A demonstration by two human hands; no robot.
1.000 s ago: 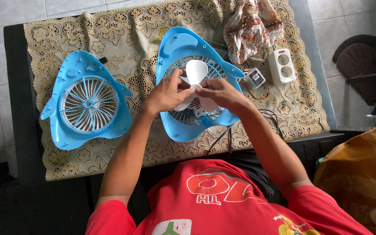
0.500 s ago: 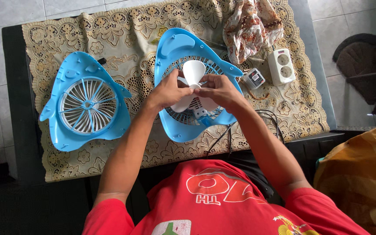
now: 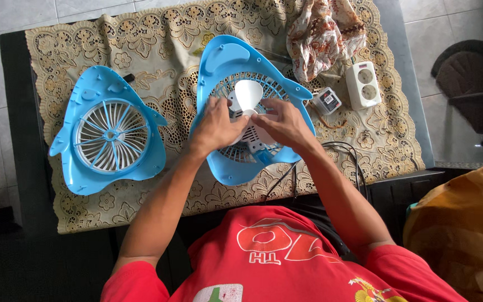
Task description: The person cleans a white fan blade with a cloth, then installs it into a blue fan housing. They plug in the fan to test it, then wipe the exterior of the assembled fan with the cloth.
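A blue shark-shaped fan body (image 3: 227,59) lies flat on a lace-covered table. Over its round grille sits a white fan blade (image 3: 247,95). My left hand (image 3: 218,124) presses on the blade's left side, and my right hand (image 3: 284,123) covers its right side. Both hands hold the blade down against the fan's centre; the lower blades are hidden under my fingers. A second blue shark-shaped cover (image 3: 107,131), with a white spoked grille, lies apart to the left.
A beige lace tablecloth (image 3: 157,39) covers the dark table (image 3: 15,84). A crumpled patterned cloth (image 3: 322,33), a white socket adapter (image 3: 362,84) and a small grey box (image 3: 327,100) lie at the right. A black cable (image 3: 286,173) hangs off the near edge.
My hands have lowered the white blade from just above the grille down onto the fan's centre, and my fingers have spread flatter over it.
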